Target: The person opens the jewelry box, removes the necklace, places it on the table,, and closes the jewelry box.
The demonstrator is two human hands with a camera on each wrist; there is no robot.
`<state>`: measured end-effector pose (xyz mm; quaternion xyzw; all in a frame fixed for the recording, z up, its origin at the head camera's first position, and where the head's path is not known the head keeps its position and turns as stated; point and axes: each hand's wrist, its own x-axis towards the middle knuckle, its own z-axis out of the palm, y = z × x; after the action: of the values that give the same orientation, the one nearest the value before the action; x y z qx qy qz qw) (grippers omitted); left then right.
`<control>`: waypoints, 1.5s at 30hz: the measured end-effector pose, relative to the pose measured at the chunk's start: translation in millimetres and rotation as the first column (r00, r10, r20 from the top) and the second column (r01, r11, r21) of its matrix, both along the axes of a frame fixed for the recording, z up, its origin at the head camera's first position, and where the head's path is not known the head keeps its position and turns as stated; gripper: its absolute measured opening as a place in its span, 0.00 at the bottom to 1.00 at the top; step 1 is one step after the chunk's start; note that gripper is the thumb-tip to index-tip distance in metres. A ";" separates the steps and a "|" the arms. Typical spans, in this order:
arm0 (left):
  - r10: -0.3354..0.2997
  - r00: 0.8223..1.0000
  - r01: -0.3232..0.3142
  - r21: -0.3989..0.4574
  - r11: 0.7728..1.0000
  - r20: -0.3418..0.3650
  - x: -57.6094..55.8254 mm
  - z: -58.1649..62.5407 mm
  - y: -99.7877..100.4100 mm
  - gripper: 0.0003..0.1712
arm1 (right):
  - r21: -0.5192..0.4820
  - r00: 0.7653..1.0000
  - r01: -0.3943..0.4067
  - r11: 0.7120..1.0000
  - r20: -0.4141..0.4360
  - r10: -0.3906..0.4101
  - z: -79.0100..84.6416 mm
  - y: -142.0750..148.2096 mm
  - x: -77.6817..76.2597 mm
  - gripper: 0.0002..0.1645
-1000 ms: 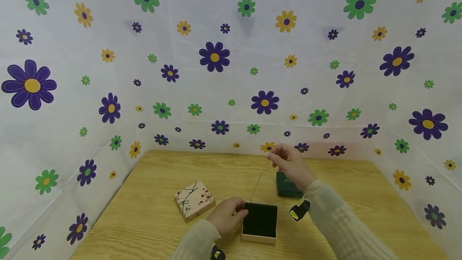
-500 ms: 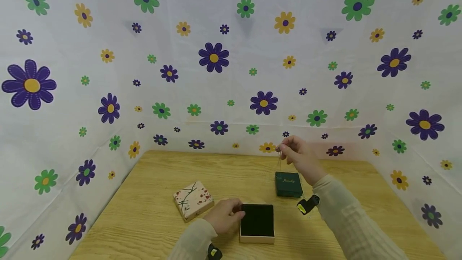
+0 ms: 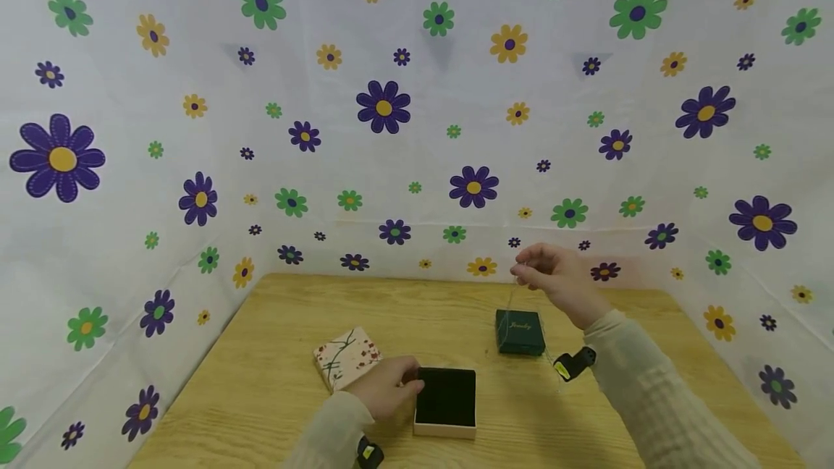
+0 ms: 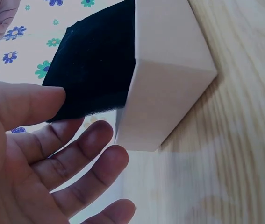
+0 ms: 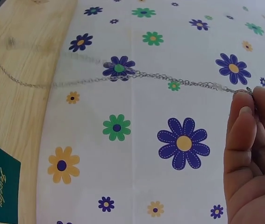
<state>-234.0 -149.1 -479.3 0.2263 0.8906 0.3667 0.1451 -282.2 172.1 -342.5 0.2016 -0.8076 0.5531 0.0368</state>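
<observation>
My right hand (image 3: 560,281) is raised above the far part of the table, pinching one end of a thin silver chain necklace (image 5: 169,79) between thumb and fingers. The rest of the chain hangs in a long loop in front of the green box. My left hand (image 3: 389,386) is at the left side of an open pale box (image 3: 445,431) lined with a black pad (image 3: 446,396). In the left wrist view, thumb and index finger pinch a corner of the pad, which stands out tilted from the box (image 4: 169,88).
A dark green box (image 3: 520,331) with gold lettering lies beyond the open box, to the right. Left of my left hand is a pale lid (image 3: 345,357) printed with branches and red blossoms. Flower-printed cloth (image 3: 417,93) surrounds the wooden table (image 3: 293,310).
My right hand has moved right with the necklace, whose chain earlier slanted down to the open box and now hangs free. My left hand and the open box have shifted slightly left.
</observation>
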 end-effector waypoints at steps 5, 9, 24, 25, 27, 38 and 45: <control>0.001 0.999 -0.001 -0.015 1.000 -0.034 -1.5 -0.3 -7.6 0.09 | 0.090 1.000 -0.008 0.996 -0.019 0.009 3.1 -7.2 -5.9 0.13; 0.007 0.999 -0.008 -0.011 1.000 -0.046 -1.2 3.7 -8.2 0.10 | 0.153 1.000 0.015 0.988 -0.028 -0.011 5.8 -12.6 -15.9 0.11; 0.020 1.000 -0.020 -0.032 0.999 0.018 -5.9 -4.4 -5.0 0.68 | 0.239 0.995 0.097 0.966 -0.013 -0.096 4.0 -42.9 -56.9 0.10; 0.020 1.000 -0.020 -0.044 0.999 0.007 -5.7 -5.2 -5.2 0.70 | 0.242 0.994 0.105 0.964 -0.016 -0.105 3.2 -44.7 -60.2 0.10; 0.016 1.000 -0.018 -0.076 0.997 -0.023 -5.2 -6.3 -5.5 0.73 | 0.250 0.992 0.127 0.960 -0.021 -0.126 1.5 -47.5 -66.2 0.10; -0.033 0.996 0.016 -0.192 0.981 -0.086 0.4 -1.6 3.2 0.67 | 0.274 0.976 0.208 0.939 0.009 -0.219 -19.8 -49.3 -91.1 0.09; -0.050 0.993 0.022 -0.240 0.970 -0.109 0.5 -0.7 6.1 0.63 | 0.286 0.963 0.253 0.924 0.013 -0.268 -27.0 -44.5 -101.1 0.10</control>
<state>-233.5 -143.0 -480.1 0.2440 0.9308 0.2408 0.1267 -383.3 127.6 -369.6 0.0811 -0.8983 0.4277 0.0598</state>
